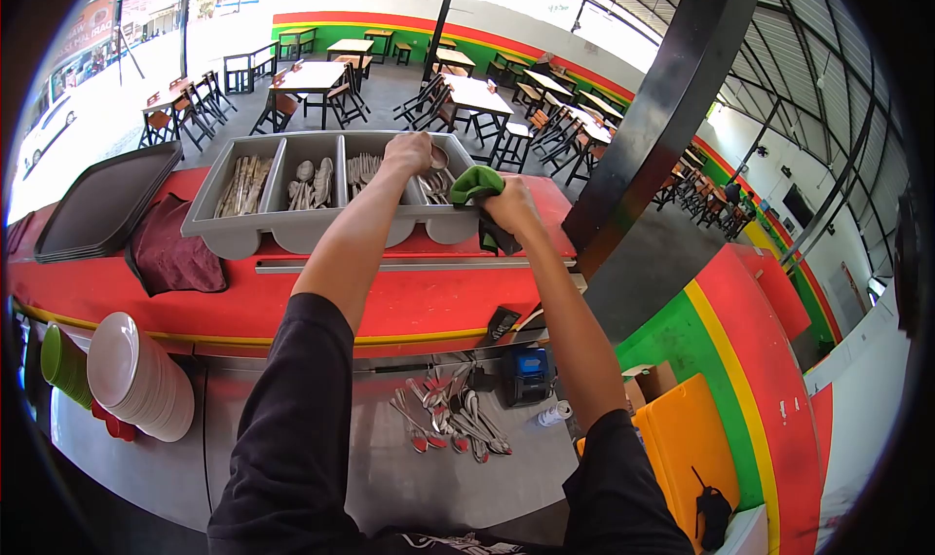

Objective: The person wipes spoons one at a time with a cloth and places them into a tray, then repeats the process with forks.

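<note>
A grey cutlery tray (229,226) with compartments sits on the red counter ledge. My left hand (409,153) is closed above its right-hand compartments, with the bowl of a spoon (439,157) showing beside the fingers. The spoon's handle is hidden. At the tray's right end, my right hand (510,207) grips a green and dark cloth (476,184). Forks or similar cutlery (245,187) fill the left compartment, and spoons (312,185) lie in the one beside it. More loose spoons (453,414) are heaped on the steel worktop (282,409) below.
Dark serving trays (107,200) and a maroon cloth (175,243) lie left of the cutlery tray. White bowls (136,380) and green ones (64,365) are stacked at lower left. A black pillar (662,107) rises at right. A small blue-black device (529,375) stands near the spoons.
</note>
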Demonstrator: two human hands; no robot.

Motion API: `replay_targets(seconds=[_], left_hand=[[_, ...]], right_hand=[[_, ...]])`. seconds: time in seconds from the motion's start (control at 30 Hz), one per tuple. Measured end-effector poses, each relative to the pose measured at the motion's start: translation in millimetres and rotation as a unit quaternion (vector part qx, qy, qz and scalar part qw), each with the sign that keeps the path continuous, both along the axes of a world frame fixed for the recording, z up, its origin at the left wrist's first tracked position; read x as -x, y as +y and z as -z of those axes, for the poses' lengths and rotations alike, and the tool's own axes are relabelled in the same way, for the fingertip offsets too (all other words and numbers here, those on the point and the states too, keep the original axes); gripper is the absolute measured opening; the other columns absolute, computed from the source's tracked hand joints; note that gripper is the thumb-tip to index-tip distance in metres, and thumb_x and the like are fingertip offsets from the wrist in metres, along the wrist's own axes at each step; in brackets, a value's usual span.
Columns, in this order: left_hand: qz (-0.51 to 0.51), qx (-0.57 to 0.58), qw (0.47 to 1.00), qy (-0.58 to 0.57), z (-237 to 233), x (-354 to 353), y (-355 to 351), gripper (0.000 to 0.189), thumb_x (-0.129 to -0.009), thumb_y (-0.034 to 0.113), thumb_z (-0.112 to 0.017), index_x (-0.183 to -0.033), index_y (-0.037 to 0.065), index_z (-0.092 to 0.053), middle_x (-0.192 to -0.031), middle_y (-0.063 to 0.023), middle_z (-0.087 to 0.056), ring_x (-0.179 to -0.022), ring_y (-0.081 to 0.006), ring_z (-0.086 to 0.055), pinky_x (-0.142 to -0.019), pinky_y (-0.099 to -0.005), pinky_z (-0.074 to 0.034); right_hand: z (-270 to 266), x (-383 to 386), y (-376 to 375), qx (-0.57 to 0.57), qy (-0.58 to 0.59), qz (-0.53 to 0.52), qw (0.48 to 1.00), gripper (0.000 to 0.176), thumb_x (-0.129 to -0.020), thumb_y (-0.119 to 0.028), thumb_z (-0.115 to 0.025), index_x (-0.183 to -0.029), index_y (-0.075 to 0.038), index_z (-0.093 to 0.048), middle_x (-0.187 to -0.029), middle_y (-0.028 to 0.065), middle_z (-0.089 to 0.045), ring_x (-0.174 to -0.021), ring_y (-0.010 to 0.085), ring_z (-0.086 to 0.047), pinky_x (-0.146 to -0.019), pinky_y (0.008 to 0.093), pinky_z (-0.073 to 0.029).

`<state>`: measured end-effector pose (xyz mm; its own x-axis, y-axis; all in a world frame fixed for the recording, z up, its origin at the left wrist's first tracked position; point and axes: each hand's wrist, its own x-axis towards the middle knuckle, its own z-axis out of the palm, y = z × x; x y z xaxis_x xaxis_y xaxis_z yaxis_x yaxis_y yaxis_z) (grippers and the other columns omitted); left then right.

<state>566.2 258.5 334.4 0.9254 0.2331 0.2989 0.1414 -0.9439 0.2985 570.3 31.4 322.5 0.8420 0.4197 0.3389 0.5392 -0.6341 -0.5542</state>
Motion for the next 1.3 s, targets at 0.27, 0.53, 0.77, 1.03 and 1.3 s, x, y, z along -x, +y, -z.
replay_targets(seconds=[0.27, 0.53, 0.77, 1.03, 1.3], left_hand=[[0.016, -0.126, 0.989, 0.074, -1, -8, -12, 0.041, -0.085, 0.014, -0.066, -0.125, 0.023, -0.063, -0.121, -0.0084, -0.066, -0.116, -0.0245, -0.061, -0.096, -0.038, -0.049], [0.04, -0.08, 0.995, 0.033, 9, -7, -5, 0.04, -0.086, 0.017, -0.065, -0.125, 0.021, -0.062, -0.117, -0.0036, -0.068, -0.112, -0.0208, -0.063, -0.093, -0.0381, -0.05], [0.09, 0.024, 0.995, -0.024, 5, 5, -5, 0.031, -0.089, 0.014, -0.056, -0.119, 0.015, -0.064, -0.122, -0.0152, -0.064, -0.115, -0.031, -0.06, -0.095, -0.0426, -0.049], [0.18, 0.2, 0.905, -0.329, 24, 184, -96, 0.02, -0.093, 0.011, -0.056, -0.109, 0.001, -0.063, -0.093, -0.0141, -0.07, -0.077, -0.0224, -0.067, -0.069, -0.034, -0.051], [0.082, 0.515, 0.853, -0.024, 336, 425, -183, 0.021, -0.094, 0.005, -0.054, -0.114, -0.001, -0.058, -0.086, -0.0124, -0.068, -0.07, -0.0186, -0.066, -0.064, -0.0308, -0.052]], right_hand=[[-8, 29, 1, 0.001, -0.027, 0.049, 0.998, 0.031, -0.077, -0.033, -0.067, -0.097, -0.009, -0.073, -0.094, 0.0232, -0.069, -0.094, 0.0415, -0.065, -0.083, 0.0488, -0.05], [-7, 38, 3, -0.002, -0.05, 0.062, 0.997, 0.029, -0.08, -0.032, -0.064, -0.096, -0.008, -0.072, -0.093, 0.0225, -0.069, -0.093, 0.0423, -0.065, -0.082, 0.0498, -0.05], [-7, 48, 3, 0.003, -0.07, 0.076, 0.995, 0.026, -0.082, -0.028, -0.063, -0.1, -0.01, -0.071, -0.096, 0.0201, -0.07, -0.095, 0.0408, -0.066, -0.083, 0.049, -0.051], [17, 65, 0, -0.027, -0.162, 0.071, 0.984, 0.036, -0.081, -0.008, -0.058, -0.116, -0.013, -0.062, -0.101, 0.0168, -0.068, -0.101, 0.0391, -0.062, -0.087, 0.0488, -0.049], [232, 246, -68, -0.435, 0.049, -0.064, 0.897, 0.02, -0.085, 0.0, -0.059, -0.104, -0.002, -0.065, -0.099, 0.0104, -0.069, -0.096, 0.0209, -0.064, -0.089, 0.034, -0.047]])
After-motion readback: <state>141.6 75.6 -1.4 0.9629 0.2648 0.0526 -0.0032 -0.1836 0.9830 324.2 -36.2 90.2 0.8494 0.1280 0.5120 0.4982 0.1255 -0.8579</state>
